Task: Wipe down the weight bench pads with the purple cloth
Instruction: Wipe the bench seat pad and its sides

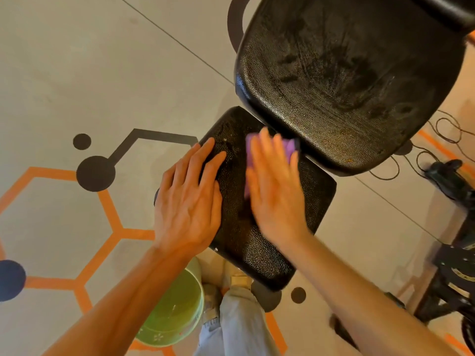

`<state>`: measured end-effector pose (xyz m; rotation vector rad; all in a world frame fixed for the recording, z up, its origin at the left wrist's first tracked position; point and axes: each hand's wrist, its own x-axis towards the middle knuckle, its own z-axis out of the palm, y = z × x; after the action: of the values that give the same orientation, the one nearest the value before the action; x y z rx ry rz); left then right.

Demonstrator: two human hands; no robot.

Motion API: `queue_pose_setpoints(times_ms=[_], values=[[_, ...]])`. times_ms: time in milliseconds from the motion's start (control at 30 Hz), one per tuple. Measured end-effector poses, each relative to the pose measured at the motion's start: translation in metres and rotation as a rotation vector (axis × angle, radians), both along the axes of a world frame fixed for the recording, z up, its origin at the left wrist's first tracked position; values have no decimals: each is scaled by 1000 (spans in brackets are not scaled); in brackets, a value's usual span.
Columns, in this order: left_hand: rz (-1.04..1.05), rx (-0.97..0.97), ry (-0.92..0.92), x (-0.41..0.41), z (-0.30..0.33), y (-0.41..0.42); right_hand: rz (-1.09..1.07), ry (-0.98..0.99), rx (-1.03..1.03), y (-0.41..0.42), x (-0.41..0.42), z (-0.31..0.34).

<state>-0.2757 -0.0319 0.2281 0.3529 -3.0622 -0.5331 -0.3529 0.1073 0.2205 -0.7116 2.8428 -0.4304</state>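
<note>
Pressing purple cloth [290, 147] under right hand [276, 186], left hand [189, 199] beside, seat pad [257, 253]

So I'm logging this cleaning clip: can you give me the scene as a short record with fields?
left hand: flat on the seat pad, fingers straight
right hand: pressing the purple cloth on the seat pad
back pad: streaked, beyond the seat pad
green bucket: on the floor under the left forearm

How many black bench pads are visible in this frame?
3. The seat pad lies under both hands, the larger back pad sits just beyond it, and a third pad shows partly at the top right corner. Others may be out of frame.
</note>
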Motion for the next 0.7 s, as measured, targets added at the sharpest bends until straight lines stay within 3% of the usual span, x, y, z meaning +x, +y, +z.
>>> queue_pose_setpoints(times_ms=[100,233,300,433,500,633,700], values=[[2,-1,-25,0,1,0,-180,-7,2,-18,-18,-3],[-14,7,-52,0,3,-1,164,-60,17,12,79,20],[15,21,-38,3,6,-2,257,-60,25,19,64,14],[211,68,-45,18,6,-6,18,2,-24,-32,-38,-3],[246,113,-60,24,2,-4,-73,-16,-17,-44,-33,-5],[273,196,-30,24,-1,-1,364,-68,21,-10,40,16],[273,220,-13,24,-2,-2,471,-21,39,-4,7,8]])
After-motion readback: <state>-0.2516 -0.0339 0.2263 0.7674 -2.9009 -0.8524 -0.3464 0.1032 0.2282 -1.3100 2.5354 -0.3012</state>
